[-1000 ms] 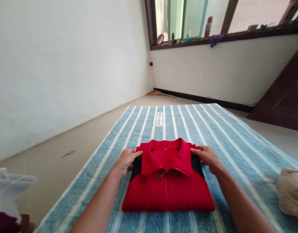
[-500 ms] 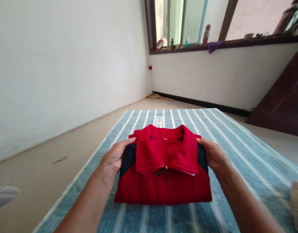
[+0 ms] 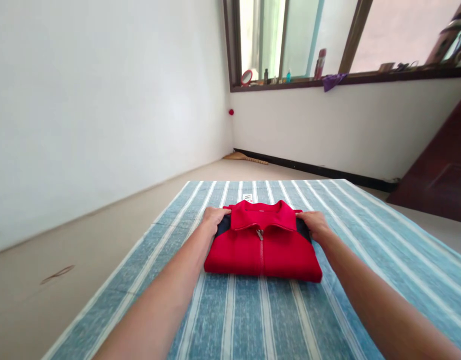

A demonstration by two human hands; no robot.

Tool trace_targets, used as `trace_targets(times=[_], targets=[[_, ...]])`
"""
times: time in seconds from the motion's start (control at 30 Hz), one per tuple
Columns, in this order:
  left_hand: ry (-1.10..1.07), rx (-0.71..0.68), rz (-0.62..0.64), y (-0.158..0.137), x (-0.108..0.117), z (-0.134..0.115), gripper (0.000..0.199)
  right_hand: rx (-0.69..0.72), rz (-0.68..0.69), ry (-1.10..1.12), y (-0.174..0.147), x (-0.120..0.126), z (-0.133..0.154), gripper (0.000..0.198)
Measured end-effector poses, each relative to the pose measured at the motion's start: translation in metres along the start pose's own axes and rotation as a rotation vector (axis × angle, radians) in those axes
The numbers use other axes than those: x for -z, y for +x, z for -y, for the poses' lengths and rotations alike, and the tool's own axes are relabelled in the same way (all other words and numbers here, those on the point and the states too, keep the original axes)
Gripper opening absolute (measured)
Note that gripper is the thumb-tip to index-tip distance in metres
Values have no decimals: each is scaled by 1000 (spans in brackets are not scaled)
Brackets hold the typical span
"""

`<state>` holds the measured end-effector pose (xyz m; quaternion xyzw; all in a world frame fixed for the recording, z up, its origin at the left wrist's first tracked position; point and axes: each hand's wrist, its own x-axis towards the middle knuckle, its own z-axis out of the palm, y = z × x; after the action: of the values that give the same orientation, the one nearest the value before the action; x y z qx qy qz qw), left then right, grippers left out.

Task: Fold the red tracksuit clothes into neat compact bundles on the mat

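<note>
A folded red jacket (image 3: 268, 255) with dark navy shoulder panels lies on the striped blue cloth, its collar facing away from me. Its front zipper runs down the middle, with the metal pull hanging just below the collar. At the left shoulder, my left hand (image 3: 214, 217) grips the fabric with the thumb on top and the fingers tucked out of sight. On the opposite shoulder, my right hand (image 3: 314, 224) pinches the jacket in the same way.
The blue and white striped cloth (image 3: 147, 300) covers the surface under the jacket. A broom (image 3: 245, 158) lies on the floor by the far corner. Bottles, a round mirror (image 3: 247, 77) and a purple cloth (image 3: 332, 81) line the windowsill. A dark red panel (image 3: 436, 165) stands at right.
Both hands have moved the jacket forward, farther from me on the striped cloth. It now sits flatter, and both hands still hold its shoulders. The camera view has shifted slightly.
</note>
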<state>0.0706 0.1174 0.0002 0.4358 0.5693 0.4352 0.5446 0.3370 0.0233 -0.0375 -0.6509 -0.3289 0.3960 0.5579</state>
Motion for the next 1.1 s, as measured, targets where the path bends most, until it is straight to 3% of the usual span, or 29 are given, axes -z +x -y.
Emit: trace_targets(times=[0.17, 0.3, 0.37, 0.47, 0.57, 0.7, 0.8, 0.93, 1.1], targets=[[86, -72, 0, 15, 4, -4, 13, 54, -83, -49, 8, 9, 4, 4], [85, -137, 61, -6, 7, -25, 13, 124, -94, 26, -13, 4, 25, 20], [54, -171, 160, -28, 15, -39, 17, 159, -38, 127, -35, 6, 39, 25], [-19, -277, 393, -79, 42, -57, 25, 235, 152, 311, -81, 23, 58, 26], [39, -376, 452, -143, 83, -59, 21, 322, 341, 298, -139, 55, 62, 18], [372, -363, 541, -220, 140, -29, 12, 392, 606, 74, -216, 94, 30, 13], [640, -323, 549, -251, 166, 10, 14, 419, 675, -212, -258, 104, -9, 12], [737, -280, 490, -264, 174, 56, 17, 503, 637, -437, -284, 101, -47, 15], [455, -201, 191, -282, 163, 79, 28, 599, 471, -505, -295, 103, -62, 19]])
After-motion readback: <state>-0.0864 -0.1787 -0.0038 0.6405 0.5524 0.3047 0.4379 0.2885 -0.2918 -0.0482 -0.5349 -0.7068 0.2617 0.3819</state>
